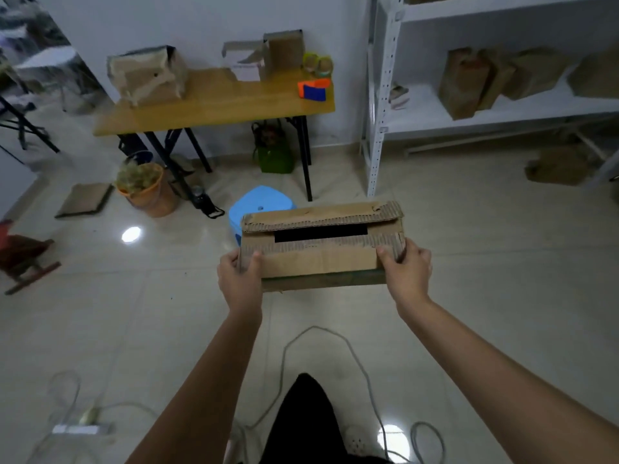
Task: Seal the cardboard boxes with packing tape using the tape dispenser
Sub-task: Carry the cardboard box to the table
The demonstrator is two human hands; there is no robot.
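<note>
I hold a flat cardboard box (318, 259) in the air in front of me, above the tiled floor. Its top flaps are ragged and leave a dark slot between them. My left hand (238, 272) grips the box's left end, thumb on top. My right hand (407, 271) grips the right end the same way. An orange and blue tape dispenser (314, 89) lies at the right end of the wooden table (207, 105) across the room. Rolls of tape (318, 64) stand just behind it. More cardboard boxes (147, 75) sit on that table.
A blue plastic stool (258, 204) stands on the floor just beyond the held box. White shelving (502, 108) with brown boxes fills the right side. An orange bucket (147, 192), a green bag (274, 155) and flat cardboard (85, 199) lie near the table. Cables (335, 343) run across the floor near my feet.
</note>
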